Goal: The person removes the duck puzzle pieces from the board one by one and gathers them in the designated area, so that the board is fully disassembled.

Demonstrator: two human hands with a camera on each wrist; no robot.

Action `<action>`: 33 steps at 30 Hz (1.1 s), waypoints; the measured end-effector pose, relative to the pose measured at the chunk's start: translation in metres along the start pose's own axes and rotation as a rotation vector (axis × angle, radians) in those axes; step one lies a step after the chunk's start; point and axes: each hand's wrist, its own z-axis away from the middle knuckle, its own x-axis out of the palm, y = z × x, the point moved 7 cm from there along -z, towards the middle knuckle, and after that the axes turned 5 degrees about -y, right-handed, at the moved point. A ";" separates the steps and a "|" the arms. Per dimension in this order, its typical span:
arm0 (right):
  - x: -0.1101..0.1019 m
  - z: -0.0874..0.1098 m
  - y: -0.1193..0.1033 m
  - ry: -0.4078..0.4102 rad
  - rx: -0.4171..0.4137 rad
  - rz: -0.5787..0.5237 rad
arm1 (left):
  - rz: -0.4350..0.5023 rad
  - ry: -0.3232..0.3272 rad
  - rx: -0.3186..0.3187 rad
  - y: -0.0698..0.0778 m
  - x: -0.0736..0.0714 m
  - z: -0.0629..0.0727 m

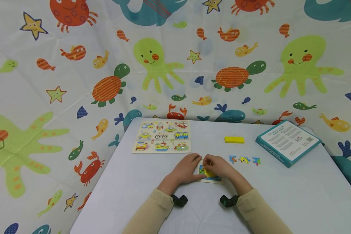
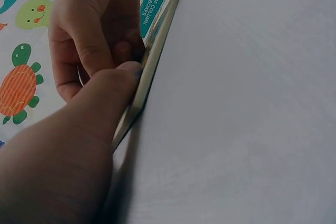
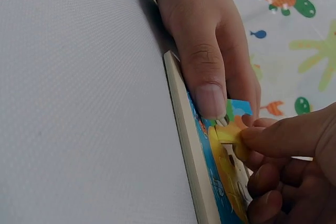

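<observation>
A vehicle puzzle board (image 1: 161,141) lies at the table's (image 1: 304,195) far left corner. The left hand (image 1: 186,169), fingers extended, presses its thumb on a small jigsaw tray (image 3: 184,116), mid-table, over which the right hand (image 1: 218,166) pinches a yellow jigsaw piece (image 3: 239,144). Further right lie a yellow block (image 1: 234,139), three loose jigsaw pieces (image 1: 244,160) and, at the far right corner, a teal box (image 1: 288,143).
</observation>
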 end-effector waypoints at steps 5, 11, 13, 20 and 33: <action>-0.002 0.000 0.003 0.006 0.009 -0.036 | 0.003 -0.005 0.001 0.000 0.000 0.000; -0.009 0.002 0.006 0.024 -0.010 -0.059 | 0.002 -0.006 0.005 0.000 0.000 -0.001; -0.012 0.003 0.006 0.025 -0.020 -0.068 | 0.002 -0.003 0.007 0.000 -0.001 -0.001; -0.026 0.010 0.011 0.031 -0.003 -0.086 | -0.009 0.013 0.015 0.001 -0.002 0.000; -0.067 0.043 0.055 0.094 0.120 -0.123 | -0.004 0.018 0.011 0.002 -0.004 0.000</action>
